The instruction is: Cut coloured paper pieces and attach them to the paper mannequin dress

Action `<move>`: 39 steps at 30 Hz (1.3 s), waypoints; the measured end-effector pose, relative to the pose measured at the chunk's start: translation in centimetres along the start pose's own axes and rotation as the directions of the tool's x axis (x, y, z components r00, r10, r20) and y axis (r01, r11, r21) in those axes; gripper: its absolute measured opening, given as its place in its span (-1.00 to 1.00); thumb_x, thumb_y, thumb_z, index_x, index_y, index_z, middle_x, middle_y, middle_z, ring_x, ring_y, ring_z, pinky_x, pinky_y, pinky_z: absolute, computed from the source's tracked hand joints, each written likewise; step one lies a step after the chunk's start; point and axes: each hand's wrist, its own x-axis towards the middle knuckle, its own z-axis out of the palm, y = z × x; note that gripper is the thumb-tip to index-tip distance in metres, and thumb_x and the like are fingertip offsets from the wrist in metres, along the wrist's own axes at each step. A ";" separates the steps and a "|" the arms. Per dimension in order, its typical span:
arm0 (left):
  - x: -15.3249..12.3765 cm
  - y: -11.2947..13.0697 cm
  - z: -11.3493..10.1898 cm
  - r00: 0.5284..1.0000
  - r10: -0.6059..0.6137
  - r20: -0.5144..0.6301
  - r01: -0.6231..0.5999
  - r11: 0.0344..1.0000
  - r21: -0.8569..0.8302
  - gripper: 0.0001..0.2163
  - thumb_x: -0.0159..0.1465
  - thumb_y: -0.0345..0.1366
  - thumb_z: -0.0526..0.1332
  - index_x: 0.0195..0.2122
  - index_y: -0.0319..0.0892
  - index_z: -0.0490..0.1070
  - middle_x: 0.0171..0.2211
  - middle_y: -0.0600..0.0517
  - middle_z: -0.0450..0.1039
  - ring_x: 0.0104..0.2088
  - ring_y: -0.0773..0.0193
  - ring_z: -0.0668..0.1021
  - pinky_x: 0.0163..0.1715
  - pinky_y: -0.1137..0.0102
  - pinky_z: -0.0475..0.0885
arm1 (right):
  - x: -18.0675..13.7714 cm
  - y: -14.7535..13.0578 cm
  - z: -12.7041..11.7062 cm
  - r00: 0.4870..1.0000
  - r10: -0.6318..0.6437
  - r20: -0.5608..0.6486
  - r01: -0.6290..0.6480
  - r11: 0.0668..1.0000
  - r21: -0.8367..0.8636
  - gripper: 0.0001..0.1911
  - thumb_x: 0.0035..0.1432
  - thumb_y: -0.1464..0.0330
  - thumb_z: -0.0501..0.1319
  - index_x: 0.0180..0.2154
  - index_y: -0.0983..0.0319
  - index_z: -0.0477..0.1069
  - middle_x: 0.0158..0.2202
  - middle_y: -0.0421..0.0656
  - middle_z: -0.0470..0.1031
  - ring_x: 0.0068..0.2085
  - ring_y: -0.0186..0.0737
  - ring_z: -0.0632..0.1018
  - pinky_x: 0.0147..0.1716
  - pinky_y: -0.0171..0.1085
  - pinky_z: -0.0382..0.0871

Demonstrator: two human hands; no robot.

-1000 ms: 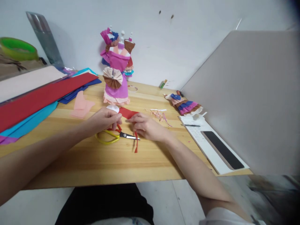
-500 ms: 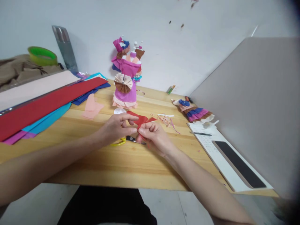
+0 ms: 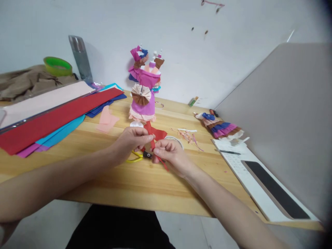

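Observation:
My left hand [image 3: 131, 141] and my right hand [image 3: 168, 154] meet over the middle of the wooden table [image 3: 109, 173], both pinching a small piece of red crepe paper [image 3: 155, 135] that is folded between the fingertips. A red strip hangs down below my right hand. Yellow-handled scissors [image 3: 136, 156] lie on the table just under the hands, partly hidden. A roll of tape [image 3: 174, 139] shows behind my right hand. A paper-dress figure [image 3: 144, 90] in pink, purple and brown stands just beyond the hands.
Long sheets of red, blue, pink and purple paper [image 3: 52, 117] lie at the left. A small pink scrap [image 3: 107, 119], paper trimmings [image 3: 189, 135], a second small paper doll [image 3: 218, 126], a pen on a white sheet [image 3: 241, 162] and a dark phone [image 3: 275, 189] sit around. A grey panel [image 3: 285, 114] bounds the right.
The hands lifted the red paper off the table and brought it together, folding it narrower. The view shifted left and down, so everything sits further right.

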 end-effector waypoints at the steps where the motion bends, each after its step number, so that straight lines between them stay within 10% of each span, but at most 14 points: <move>1: 0.0 0.0 -0.1 1.000 0.007 -0.008 -0.007 1.000 -0.024 -0.77 0.07 -0.19 0.32 -0.58 -0.22 0.38 -0.73 0.16 0.19 -0.68 0.50 0.19 -0.65 0.49 0.02 | 0.0 0.0 0.0 1.000 -0.001 0.011 0.001 1.000 -0.009 -0.64 -0.12 0.13 0.49 -0.47 0.28 0.50 -0.65 -0.24 0.52 -0.62 -0.42 0.47 -0.53 -0.40 0.33; 15: 0.8 1.3 -1.0 0.985 -0.008 -0.172 -0.035 0.970 -0.241 -0.82 0.09 -0.28 0.34 -0.56 -0.24 0.42 -0.72 0.12 0.27 -0.69 0.49 0.24 -0.71 0.56 0.06 | 0.0 -0.7 -0.8 0.995 -0.102 -0.020 0.093 0.960 -0.265 -0.69 -0.02 0.14 0.40 -0.46 0.23 0.44 -0.61 -0.27 0.47 -0.60 -0.39 0.43 -0.54 -0.37 0.27; 19: 0.8 2.4 -2.0 0.976 0.009 -0.219 -0.063 0.969 -0.240 -0.80 0.11 -0.33 0.33 -0.60 -0.24 0.39 -0.73 0.11 0.30 -0.70 0.49 0.30 -0.71 0.59 0.09 | 0.2 -0.3 -1.6 0.941 -0.335 0.043 0.267 0.661 -0.701 -0.89 0.14 0.32 0.26 -0.31 0.23 0.50 -0.41 -0.13 0.59 -0.41 -0.23 0.54 -0.39 -0.26 0.39; 24: -0.3 0.4 -3.9 0.977 -0.128 -0.171 0.080 0.962 -0.260 -0.79 0.10 -0.25 0.35 -0.57 -0.25 0.44 -0.72 0.09 0.32 -0.71 0.49 0.30 -0.72 0.58 0.09 | 0.6 1.2 -0.7 0.807 -0.358 0.469 0.569 0.259 -0.781 -0.66 0.26 0.35 0.20 0.05 0.27 0.43 0.04 0.07 0.54 0.10 0.01 0.49 0.07 0.03 0.38; 32: -0.9 -1.2 -4.8 0.975 -0.204 -0.091 0.177 0.952 -0.248 -0.80 -0.01 -0.24 0.43 -0.52 -0.25 0.48 -0.71 0.08 0.35 -0.68 0.46 0.33 -0.72 0.57 0.10 | 0.2 0.5 -0.4 0.742 -0.309 0.595 0.661 0.182 -0.728 -0.69 0.09 0.68 0.03 -0.39 0.22 0.44 -0.29 -0.10 0.58 0.05 -0.05 0.47 0.04 -0.03 0.36; 39: -1.5 -1.4 -3.9 0.979 -0.199 -0.048 0.183 0.956 -0.230 -0.74 -0.05 -0.19 0.46 -0.54 -0.25 0.46 -0.70 0.07 0.37 -0.68 0.47 0.33 -0.69 0.56 0.11 | -0.8 0.4 1.0 0.773 -0.245 0.585 0.610 0.038 -0.791 -0.85 0.25 0.45 0.14 -0.24 0.29 0.49 -0.31 -0.05 0.51 -0.28 -0.14 0.44 -0.29 -0.19 0.37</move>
